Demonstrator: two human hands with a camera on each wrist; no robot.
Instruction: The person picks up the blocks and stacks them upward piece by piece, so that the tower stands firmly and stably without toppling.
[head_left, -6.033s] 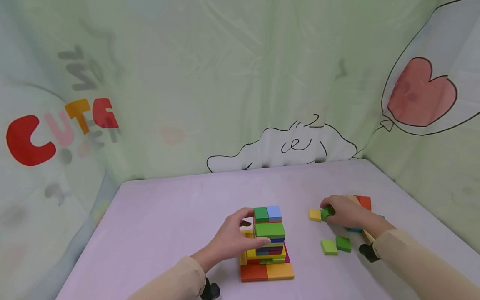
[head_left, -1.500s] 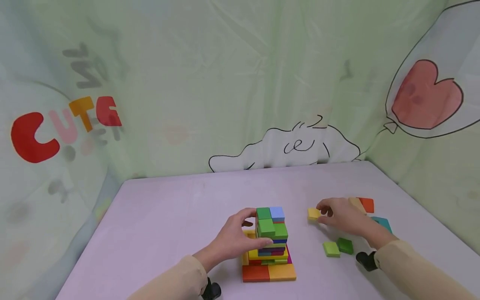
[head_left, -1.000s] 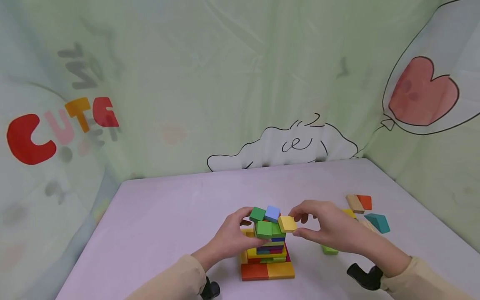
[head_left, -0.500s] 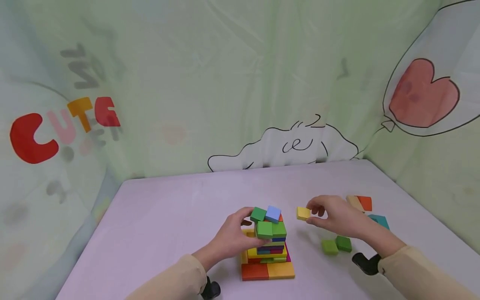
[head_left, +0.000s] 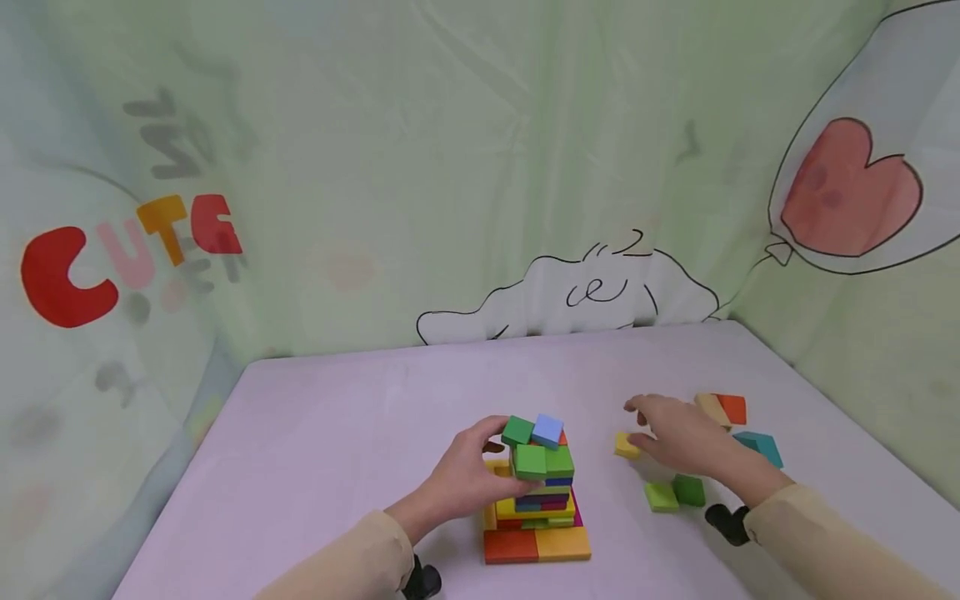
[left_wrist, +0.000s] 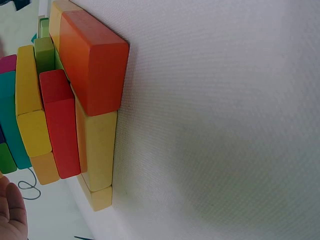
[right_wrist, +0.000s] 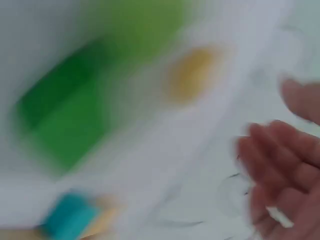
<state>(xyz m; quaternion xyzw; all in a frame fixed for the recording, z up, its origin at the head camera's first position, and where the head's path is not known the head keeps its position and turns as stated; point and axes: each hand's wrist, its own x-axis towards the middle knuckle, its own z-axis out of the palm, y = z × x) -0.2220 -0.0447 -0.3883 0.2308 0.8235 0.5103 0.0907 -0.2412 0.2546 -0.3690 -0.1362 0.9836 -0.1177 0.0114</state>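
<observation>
A tower of coloured wooden blocks [head_left: 558, 461] stands mid-table on a base with a red-orange block [head_left: 511, 547] in front. My left hand [head_left: 477, 467] grips its upper part from the left, thumb in front and fingers behind. On top, a dark green block [head_left: 517, 431] and a light blue block [head_left: 548, 430] sit askew, with a bright green block [head_left: 530, 461] in front of them. To the tower's right, a small yellow block [head_left: 625, 447] lies on the table. Over it hovers my right hand [head_left: 678, 433], fingers spread; the right wrist view is blurred.
A lime block [head_left: 662, 497] and a green block [head_left: 689, 490] lie right of the tower. Farther back right are a tan block [head_left: 712, 410], an orange-red block [head_left: 732, 408] and a teal block [head_left: 763, 448]. A printed curtain [head_left: 337, 167] hangs behind the table.
A green block joined the tower's top earlier. My right hand brought the yellow block to the tower, then took it back right and let go. The top blocks turned askew; my left hand stayed.
</observation>
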